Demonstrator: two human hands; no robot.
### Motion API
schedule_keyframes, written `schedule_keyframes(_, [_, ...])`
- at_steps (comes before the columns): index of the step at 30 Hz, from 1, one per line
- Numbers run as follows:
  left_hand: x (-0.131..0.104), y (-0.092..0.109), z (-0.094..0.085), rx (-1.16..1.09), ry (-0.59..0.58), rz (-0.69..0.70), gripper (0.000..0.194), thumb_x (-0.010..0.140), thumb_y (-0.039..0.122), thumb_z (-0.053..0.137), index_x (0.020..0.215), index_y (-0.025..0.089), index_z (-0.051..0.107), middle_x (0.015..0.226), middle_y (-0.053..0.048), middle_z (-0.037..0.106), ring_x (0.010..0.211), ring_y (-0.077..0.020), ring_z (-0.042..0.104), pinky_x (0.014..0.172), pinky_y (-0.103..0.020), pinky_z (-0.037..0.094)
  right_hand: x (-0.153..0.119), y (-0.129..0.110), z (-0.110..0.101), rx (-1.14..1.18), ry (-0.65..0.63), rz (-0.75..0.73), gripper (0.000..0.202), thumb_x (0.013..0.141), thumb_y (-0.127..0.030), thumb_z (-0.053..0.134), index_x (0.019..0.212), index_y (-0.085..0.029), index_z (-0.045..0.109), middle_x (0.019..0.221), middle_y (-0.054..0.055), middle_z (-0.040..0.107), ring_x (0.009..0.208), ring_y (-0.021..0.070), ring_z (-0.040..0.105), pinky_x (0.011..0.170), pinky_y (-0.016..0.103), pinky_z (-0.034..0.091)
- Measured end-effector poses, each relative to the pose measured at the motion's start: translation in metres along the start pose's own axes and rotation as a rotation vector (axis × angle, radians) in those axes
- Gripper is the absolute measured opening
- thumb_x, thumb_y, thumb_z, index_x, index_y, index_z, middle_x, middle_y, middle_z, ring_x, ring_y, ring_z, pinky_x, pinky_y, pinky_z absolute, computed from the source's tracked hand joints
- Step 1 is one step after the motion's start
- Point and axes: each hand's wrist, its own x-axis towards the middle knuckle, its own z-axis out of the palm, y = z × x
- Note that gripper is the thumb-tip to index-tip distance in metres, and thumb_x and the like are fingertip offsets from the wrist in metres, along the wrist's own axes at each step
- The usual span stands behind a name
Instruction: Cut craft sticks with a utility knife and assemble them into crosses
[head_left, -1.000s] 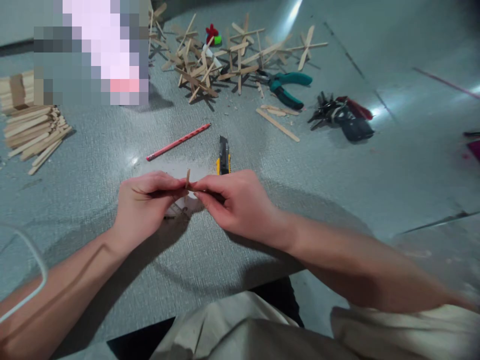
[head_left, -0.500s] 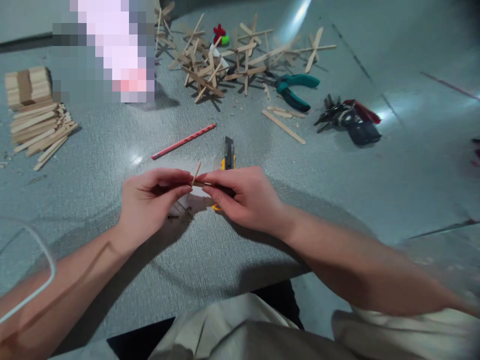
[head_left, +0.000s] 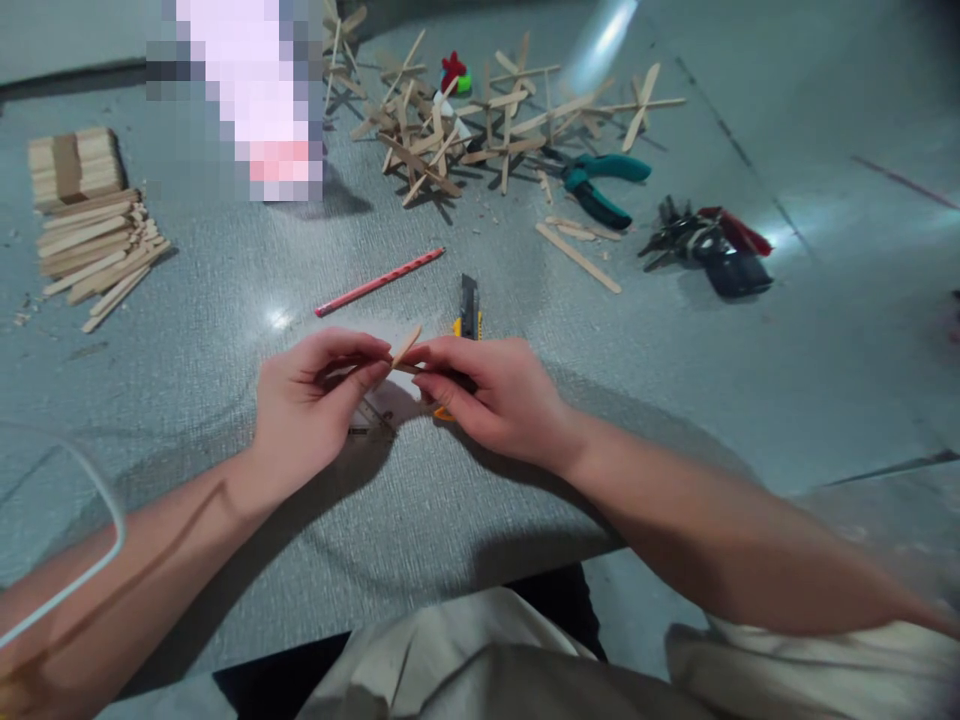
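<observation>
Between my two hands are crossed wooden craft sticks (head_left: 407, 345); one stick points up and away, another runs across from hand to hand. My left hand (head_left: 319, 390) pinches them at the left, thumb and fingers closed. From the right, my right hand (head_left: 495, 390) pinches the crosswise stick with thumb and forefinger. Partly beneath my right hand lies a yellow and black utility knife (head_left: 469, 305). A clear ruler-like piece with markings (head_left: 375, 415) shows in part below my fingers. Beyond my hands rests a red pencil (head_left: 380, 282).
Crossed craft sticks (head_left: 420, 150) are heaped at the back, with teal-handled pliers (head_left: 600, 185) beside them. Keys (head_left: 709, 245) lie to the right, and loose sticks (head_left: 577, 257) nearer. Stacked craft sticks (head_left: 97, 245) sit at the left. A white cable (head_left: 112, 500) loops over my left forearm.
The upright stick between my fingers has tilted further to the right and shows more of its flat face. The whole view has shifted slightly; both hands keep their pinch.
</observation>
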Motion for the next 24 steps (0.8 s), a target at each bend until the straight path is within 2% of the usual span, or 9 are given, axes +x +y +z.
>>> schedule_keyframes(6, [-0.004, 0.0, 0.0, 0.046, 0.004, 0.003, 0.007, 0.091, 0.03, 0.078, 0.097, 0.028, 0.079, 0.095, 0.0, 0.081, 0.086, -0.0186, 0.075, 0.081, -0.032, 0.062, 0.0, -0.002, 0.002, -0.014, -0.015, 0.024, 0.015, 0.105, -0.019, 0.055, 0.111, -0.019, 0.068, 0.089, 0.002, 0.078, 0.075, 0.013, 0.072, 0.071, 0.023, 0.05])
schedule_keyframes(11, [0.0, -0.002, 0.0, 0.02, 0.122, 0.007, 0.005, 0.092, 0.026, 0.076, 0.097, 0.026, 0.077, 0.09, 0.001, 0.077, 0.081, -0.0142, 0.071, 0.076, -0.026, 0.058, 0.0, -0.004, 0.001, -0.036, 0.034, 0.062, 0.012, 0.103, -0.016, 0.054, 0.107, -0.019, 0.065, 0.084, 0.001, 0.076, 0.07, 0.0124, 0.068, 0.067, 0.024, 0.047])
schedule_keyframes(14, [0.005, -0.008, -0.001, -0.023, 0.132, 0.012, 0.006, 0.092, 0.025, 0.077, 0.097, 0.027, 0.077, 0.092, 0.002, 0.077, 0.083, -0.0123, 0.071, 0.078, -0.024, 0.058, 0.001, -0.004, 0.0, -0.02, 0.049, 0.078, 0.011, 0.103, -0.016, 0.054, 0.108, -0.019, 0.064, 0.085, 0.001, 0.076, 0.07, 0.013, 0.068, 0.067, 0.025, 0.048])
schedule_keyframes(20, [0.008, -0.017, -0.003, 0.02, 0.101, 0.151, 0.011, 0.092, 0.023, 0.076, 0.102, 0.027, 0.077, 0.094, 0.002, 0.078, 0.086, -0.0128, 0.075, 0.08, -0.025, 0.06, 0.0, 0.001, 0.001, 0.071, 0.037, 0.012, 0.01, 0.105, -0.017, 0.052, 0.108, -0.021, 0.061, 0.089, 0.002, 0.077, 0.076, 0.0143, 0.071, 0.07, 0.026, 0.052])
schedule_keyframes(24, [0.017, -0.015, -0.012, 0.108, 0.123, 0.198, 0.013, 0.09, 0.021, 0.074, 0.102, 0.025, 0.077, 0.089, 0.002, 0.077, 0.081, -0.0129, 0.074, 0.077, -0.025, 0.06, 0.001, 0.005, 0.0, 0.069, 0.059, -0.01, 0.009, 0.104, -0.016, 0.053, 0.105, -0.022, 0.06, 0.09, 0.001, 0.077, 0.076, 0.0145, 0.071, 0.069, 0.027, 0.052])
